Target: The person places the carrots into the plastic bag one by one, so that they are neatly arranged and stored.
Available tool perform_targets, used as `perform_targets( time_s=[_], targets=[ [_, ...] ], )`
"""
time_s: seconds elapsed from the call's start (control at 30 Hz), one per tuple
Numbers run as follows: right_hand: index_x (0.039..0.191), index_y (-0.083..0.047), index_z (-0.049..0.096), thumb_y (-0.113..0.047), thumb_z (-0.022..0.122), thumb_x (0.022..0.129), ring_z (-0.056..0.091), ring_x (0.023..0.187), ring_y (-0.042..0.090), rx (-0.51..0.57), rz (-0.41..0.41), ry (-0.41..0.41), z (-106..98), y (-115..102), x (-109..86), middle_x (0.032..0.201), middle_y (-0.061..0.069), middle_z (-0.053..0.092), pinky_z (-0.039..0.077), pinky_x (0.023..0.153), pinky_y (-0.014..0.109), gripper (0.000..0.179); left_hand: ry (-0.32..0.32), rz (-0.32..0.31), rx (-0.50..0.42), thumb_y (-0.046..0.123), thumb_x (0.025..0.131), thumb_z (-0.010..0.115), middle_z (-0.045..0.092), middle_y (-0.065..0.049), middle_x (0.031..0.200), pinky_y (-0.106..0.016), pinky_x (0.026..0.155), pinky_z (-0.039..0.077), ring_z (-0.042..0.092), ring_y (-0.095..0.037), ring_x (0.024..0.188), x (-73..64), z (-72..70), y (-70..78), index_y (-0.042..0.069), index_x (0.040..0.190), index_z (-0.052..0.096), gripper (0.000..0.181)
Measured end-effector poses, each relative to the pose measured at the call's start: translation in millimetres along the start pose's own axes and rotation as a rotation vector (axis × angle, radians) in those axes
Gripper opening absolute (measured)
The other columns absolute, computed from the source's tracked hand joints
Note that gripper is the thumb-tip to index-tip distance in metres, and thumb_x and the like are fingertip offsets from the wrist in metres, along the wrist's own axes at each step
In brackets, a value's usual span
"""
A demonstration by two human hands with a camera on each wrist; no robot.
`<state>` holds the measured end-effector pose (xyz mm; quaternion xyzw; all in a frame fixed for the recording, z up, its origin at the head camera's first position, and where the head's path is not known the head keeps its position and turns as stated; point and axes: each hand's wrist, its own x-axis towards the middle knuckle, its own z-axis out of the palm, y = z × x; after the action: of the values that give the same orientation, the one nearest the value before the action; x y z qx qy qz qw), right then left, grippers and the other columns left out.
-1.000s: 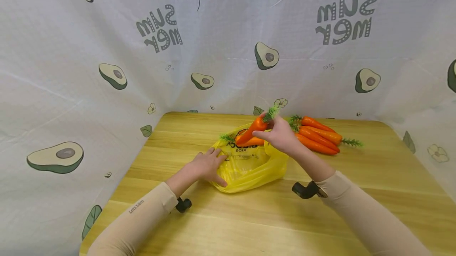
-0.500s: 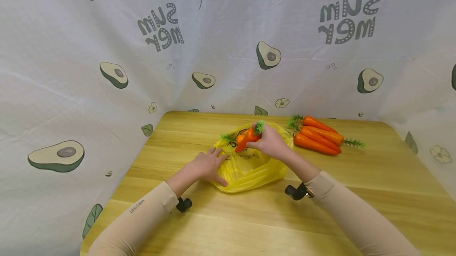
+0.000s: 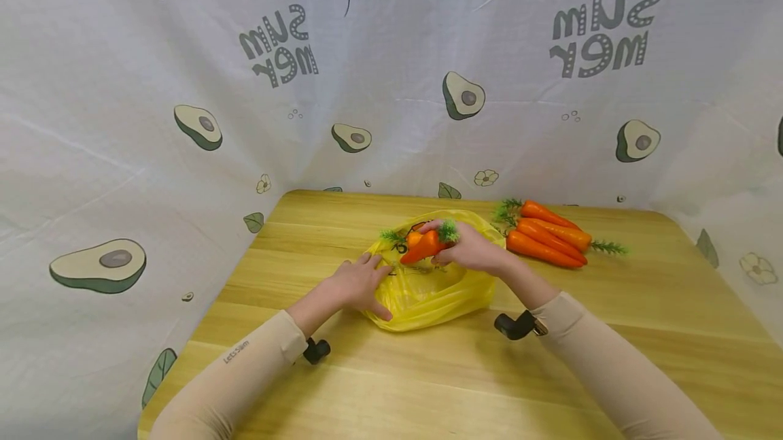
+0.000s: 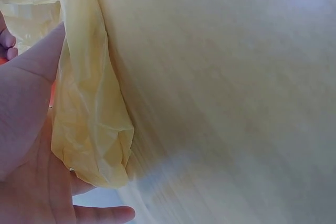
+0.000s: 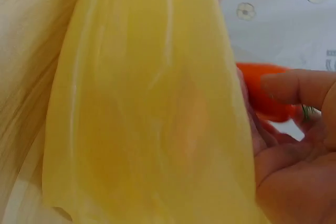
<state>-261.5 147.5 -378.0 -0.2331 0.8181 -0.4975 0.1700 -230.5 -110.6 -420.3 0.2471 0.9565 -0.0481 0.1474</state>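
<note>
1. Carrot (image 3: 424, 247): located over the mouth of the yellow plastic bag (image 3: 422, 307), leafy top toward the right hand (image 3: 472, 248), tip toward the left.
2. The right hand grasps it near the leafy end, apparently so that the tip leads and the palm stays behind. Part of its grip is hidden by bag film in the right wrist view.
3. Left hand (image 3: 357, 285): fingers spread, unclenched, resting on the bag's left edge, probably to steady it and keep its mouth wide.
4. A second carrot (image 3: 413, 239) lies just behind the held one at the bag mouth, its greenery (image 3: 391, 236) at the left rim; it takes up room and could obstruct.
5. Four loose carrots (image 3: 544, 249) are grouped on the wooden table (image 3: 391, 392), right of the bag.
6. Behind stands an avocado-print cloth (image 3: 391, 39).
</note>
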Motion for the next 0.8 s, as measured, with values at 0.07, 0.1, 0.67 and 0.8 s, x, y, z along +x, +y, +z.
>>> perform_targets(
  time_s=[0.07, 0.1, 0.67, 0.8],
  targets=[
    [0.144, 0.001, 0.049, 0.014, 0.056, 0.087, 0.067, 0.099, 0.043, 0.097, 0.020, -0.068, -5, 0, -2.3, 0.136, 0.028, 0.056, 0.054, 0.089, 0.060, 0.059, 0.002, -0.002, 0.001, 0.079, 0.073, 0.070, 0.027, -0.009, 0.165, -0.062, 0.108, 0.039, 0.025, -0.034, 0.152, 0.0, -0.2, 0.1, 0.021, 0.158, 0.035, 0.109],
    [0.145, 0.002, 0.048, 0.015, 0.052, 0.087, 0.066, 0.104, 0.046, 0.136, 0.029, -0.098, -7, 1, -2.7, 0.138, 0.029, 0.054, 0.052, 0.093, 0.062, 0.060, 0.003, -0.003, 0.000, 0.078, 0.073, 0.070, 0.027, -0.009, 0.165, -0.063, 0.108, 0.039, 0.025, -0.034, 0.152, -0.1, -0.3, 0.1, 0.021, 0.158, 0.035, 0.109],
    [0.134, -0.012, 0.065, -0.038, 0.048, 0.107, 0.045, 0.133, 0.032, 0.101, 0.170, -0.215, -20, 9, -1.8, 0.149, 0.009, 0.050, 0.046, 0.100, 0.053, 0.041, 0.014, 0.006, -0.016, 0.076, 0.074, 0.071, 0.029, -0.010, 0.164, -0.063, 0.107, 0.040, 0.026, -0.035, 0.151, -0.6, 1.0, 0.7, 0.021, 0.157, 0.037, 0.106],
    [0.133, -0.010, 0.064, -0.026, 0.058, 0.102, 0.053, 0.080, 0.018, -0.067, 0.158, -0.225, -16, 7, 1.2, 0.123, 0.010, 0.066, 0.046, 0.071, 0.032, 0.035, 0.013, 0.004, -0.012, 0.076, 0.074, 0.072, 0.029, -0.010, 0.164, -0.063, 0.108, 0.039, 0.027, -0.035, 0.151, 0.0, 0.7, 1.7, 0.021, 0.157, 0.037, 0.106]
  ],
)
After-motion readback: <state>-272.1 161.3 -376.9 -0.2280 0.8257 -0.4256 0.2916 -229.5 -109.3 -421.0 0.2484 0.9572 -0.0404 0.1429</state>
